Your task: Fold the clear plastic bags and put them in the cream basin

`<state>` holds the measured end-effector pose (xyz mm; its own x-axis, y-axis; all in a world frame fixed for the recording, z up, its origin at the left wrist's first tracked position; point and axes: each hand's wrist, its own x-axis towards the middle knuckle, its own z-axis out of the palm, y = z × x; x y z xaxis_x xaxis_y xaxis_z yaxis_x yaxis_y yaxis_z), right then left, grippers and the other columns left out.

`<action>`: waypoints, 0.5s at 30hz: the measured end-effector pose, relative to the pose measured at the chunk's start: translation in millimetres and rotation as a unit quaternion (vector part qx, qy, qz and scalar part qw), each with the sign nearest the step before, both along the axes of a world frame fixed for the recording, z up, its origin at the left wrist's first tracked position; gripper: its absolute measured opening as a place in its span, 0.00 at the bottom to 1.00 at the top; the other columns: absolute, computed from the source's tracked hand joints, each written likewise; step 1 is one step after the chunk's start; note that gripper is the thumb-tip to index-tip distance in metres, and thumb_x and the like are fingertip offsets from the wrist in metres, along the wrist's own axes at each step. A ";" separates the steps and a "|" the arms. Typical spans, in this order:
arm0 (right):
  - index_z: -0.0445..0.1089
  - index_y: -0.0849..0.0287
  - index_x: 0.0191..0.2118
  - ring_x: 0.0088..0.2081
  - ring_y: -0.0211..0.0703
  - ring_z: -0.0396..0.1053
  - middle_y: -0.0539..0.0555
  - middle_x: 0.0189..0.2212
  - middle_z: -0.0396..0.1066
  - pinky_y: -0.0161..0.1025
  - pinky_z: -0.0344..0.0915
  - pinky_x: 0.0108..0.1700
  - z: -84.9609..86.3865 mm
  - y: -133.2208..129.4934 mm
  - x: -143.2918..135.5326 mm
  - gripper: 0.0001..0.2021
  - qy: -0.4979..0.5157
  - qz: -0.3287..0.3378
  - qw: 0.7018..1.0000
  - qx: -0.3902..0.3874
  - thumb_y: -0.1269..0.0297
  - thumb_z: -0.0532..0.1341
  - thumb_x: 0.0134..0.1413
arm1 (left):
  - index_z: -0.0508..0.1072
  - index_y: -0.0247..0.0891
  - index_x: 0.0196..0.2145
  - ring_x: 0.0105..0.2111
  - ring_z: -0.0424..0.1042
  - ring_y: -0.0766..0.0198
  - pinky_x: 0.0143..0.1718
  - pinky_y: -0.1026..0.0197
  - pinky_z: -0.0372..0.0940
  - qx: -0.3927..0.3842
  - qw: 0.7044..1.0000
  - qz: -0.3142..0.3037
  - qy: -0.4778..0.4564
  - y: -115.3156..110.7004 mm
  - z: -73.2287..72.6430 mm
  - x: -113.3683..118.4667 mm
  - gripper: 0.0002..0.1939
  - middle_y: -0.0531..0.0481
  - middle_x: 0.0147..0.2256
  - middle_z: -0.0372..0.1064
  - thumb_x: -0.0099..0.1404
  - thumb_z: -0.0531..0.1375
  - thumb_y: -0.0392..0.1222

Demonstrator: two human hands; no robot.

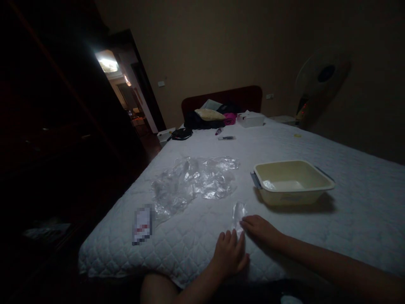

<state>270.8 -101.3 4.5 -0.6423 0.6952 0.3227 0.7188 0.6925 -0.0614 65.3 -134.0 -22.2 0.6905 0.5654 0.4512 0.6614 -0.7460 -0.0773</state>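
A small clear plastic bag [239,212] lies flat on the white quilted bed near its front edge. My left hand [229,255] rests at the lower end of the bag, fingers spread and palm down. From the right, my right hand [263,230] has its fingertips together on the bag's right edge; the thumb is partly hidden. A large crumpled sheet of clear plastic [202,179] spreads out beyond both hands. To the right of it stands a cream plastic basin [295,197] with grey handles.
A blurred white packet [142,226] lies at the bed's left front. Farther back are a dark pouch [182,134], a small dark object [226,138], a white box [251,119] and a yellowish pillow [209,114]. A fan [325,74] stands at the right wall.
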 end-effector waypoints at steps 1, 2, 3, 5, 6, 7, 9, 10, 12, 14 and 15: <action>0.65 0.60 0.46 0.42 0.46 0.67 0.59 0.43 0.69 0.43 0.63 0.43 -2.1 0.5 1.2 0.14 -0.001 0.001 1.000 -0.007 0.70 0.51 0.55 | 0.57 0.33 0.54 0.42 0.65 0.47 0.39 0.46 0.61 -0.006 1.000 -0.019 0.002 1.3 0.7 -1.7 0.29 0.35 0.47 0.64 0.59 0.51 0.52; 0.66 0.60 0.45 0.42 0.46 0.67 0.59 0.42 0.69 0.43 0.63 0.42 -4.1 1.2 3.4 0.13 0.000 0.006 1.000 -0.015 0.69 0.50 0.56 | 0.58 0.34 0.53 0.41 0.66 0.49 0.38 0.47 0.62 -0.007 0.999 -0.039 0.000 4.3 1.0 -4.6 0.27 0.36 0.47 0.64 0.60 0.51 0.49; 0.67 0.60 0.45 0.41 0.46 0.67 0.59 0.42 0.70 0.43 0.63 0.42 -5.8 2.0 6.2 0.13 0.003 0.014 1.000 -0.021 0.69 0.50 0.56 | 0.60 0.34 0.52 0.41 0.66 0.51 0.38 0.49 0.63 -0.005 0.998 -0.058 -0.003 9.0 1.1 -8.3 0.23 0.36 0.48 0.64 0.61 0.51 0.46; 0.67 0.59 0.45 0.43 0.46 0.66 0.58 0.43 0.69 0.44 0.63 0.44 -7.9 3.9 12.0 0.13 0.008 0.037 0.999 -0.027 0.68 0.49 0.57 | 0.63 0.35 0.48 0.41 0.67 0.56 0.37 0.53 0.64 0.034 0.995 -0.091 -0.032 22.9 0.5 -15.9 0.16 0.39 0.46 0.66 0.63 0.49 0.36; 0.66 0.58 0.45 0.45 0.46 0.66 0.57 0.45 0.69 0.44 0.62 0.45 -8.3 4.9 14.4 0.14 0.010 0.052 0.998 -0.028 0.68 0.49 0.58 | 0.64 0.35 0.47 0.43 0.67 0.57 0.39 0.54 0.64 0.047 0.992 -0.112 -0.042 31.1 0.0 -18.9 0.15 0.40 0.45 0.67 0.63 0.48 0.34; 0.66 0.58 0.46 0.47 0.47 0.64 0.57 0.46 0.68 0.45 0.61 0.46 -8.4 6.0 16.2 0.14 0.011 0.066 0.997 -0.027 0.68 0.49 0.58 | 0.64 0.35 0.47 0.45 0.65 0.56 0.40 0.54 0.64 0.051 0.989 -0.129 -0.048 39.4 -0.5 -20.9 0.14 0.41 0.46 0.66 0.64 0.48 0.34; 0.65 0.58 0.48 0.50 0.47 0.62 0.57 0.48 0.67 0.47 0.61 0.48 -8.2 8.0 17.4 0.15 0.020 0.075 0.997 -0.031 0.68 0.48 0.58 | 0.64 0.35 0.47 0.48 0.64 0.56 0.42 0.54 0.64 0.045 0.985 -0.155 -0.065 53.9 -1.4 -21.2 0.13 0.40 0.47 0.66 0.65 0.49 0.35; 0.65 0.57 0.48 0.50 0.47 0.62 0.57 0.49 0.66 0.47 0.61 0.49 -8.0 8.8 16.9 0.15 0.027 0.072 0.996 -0.037 0.68 0.48 0.58 | 0.64 0.35 0.47 0.49 0.63 0.56 0.42 0.53 0.64 0.035 0.983 -0.161 -0.076 59.2 -1.7 -19.9 0.13 0.40 0.46 0.67 0.65 0.49 0.35; 0.63 0.57 0.50 0.50 0.46 0.63 0.56 0.49 0.66 0.46 0.61 0.50 -7.4 9.3 14.7 0.16 0.048 0.042 0.996 -0.061 0.67 0.48 0.59 | 0.64 0.35 0.48 0.48 0.65 0.58 0.43 0.54 0.64 0.000 0.981 -0.160 -0.109 65.2 -2.1 -15.5 0.14 0.40 0.44 0.68 0.65 0.49 0.35; 0.62 0.56 0.52 0.48 0.45 0.64 0.55 0.49 0.66 0.45 0.61 0.49 -6.7 7.7 12.3 0.17 0.081 -0.008 0.992 -0.092 0.64 0.47 0.59 | 0.64 0.36 0.48 0.46 0.66 0.60 0.43 0.55 0.64 -0.049 0.977 -0.146 -0.146 66.1 -2.3 -11.1 0.15 0.41 0.43 0.69 0.64 0.49 0.35; 0.61 0.56 0.52 0.48 0.45 0.64 0.55 0.49 0.66 0.45 0.62 0.49 -6.4 6.0 11.5 0.17 0.099 -0.032 0.989 -0.103 0.63 0.48 0.59 | 0.64 0.36 0.48 0.46 0.66 0.60 0.44 0.55 0.64 -0.072 0.974 -0.140 -0.160 65.5 -2.5 -9.4 0.15 0.42 0.43 0.69 0.64 0.50 0.36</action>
<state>282.4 -95.3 -1.9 -0.5331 0.7964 0.2855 0.7206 0.6043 -0.3400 55.8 -68.6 -24.6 0.6637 0.4476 0.5992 0.4030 -0.8889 0.2176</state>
